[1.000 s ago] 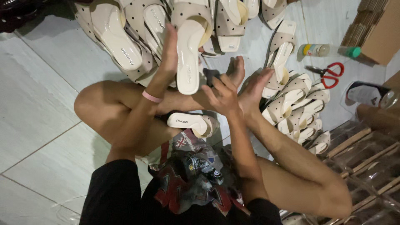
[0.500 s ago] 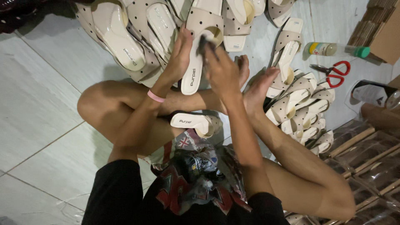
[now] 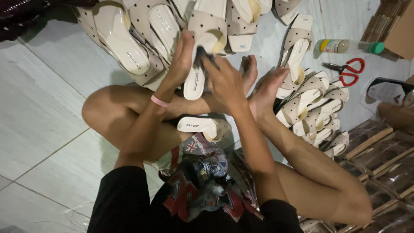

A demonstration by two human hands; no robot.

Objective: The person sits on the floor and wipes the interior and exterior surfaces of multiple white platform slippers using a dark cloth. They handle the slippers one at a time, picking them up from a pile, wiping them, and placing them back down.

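Note:
My left hand (image 3: 181,58) grips a cream slide sandal (image 3: 199,64) with a dotted beige strap, holding it upright in front of me. My right hand (image 3: 224,80) presses a small dark cloth (image 3: 202,55) against the sandal's strap. A second cream sandal (image 3: 202,126) lies on my crossed legs just below. I sit cross-legged on the white tile floor, and my feet (image 3: 258,82) are beside my right hand.
A heap of matching sandals (image 3: 142,30) lies ahead, and another row (image 3: 310,108) stands to the right. Red-handled scissors (image 3: 345,69) and a clear bottle with a green cap (image 3: 345,46) lie at the right. Clear packaging (image 3: 379,151) is stacked at the lower right.
The sandal has moved up and slightly away from me. My right hand rose from beside it onto its strap with the dark cloth.

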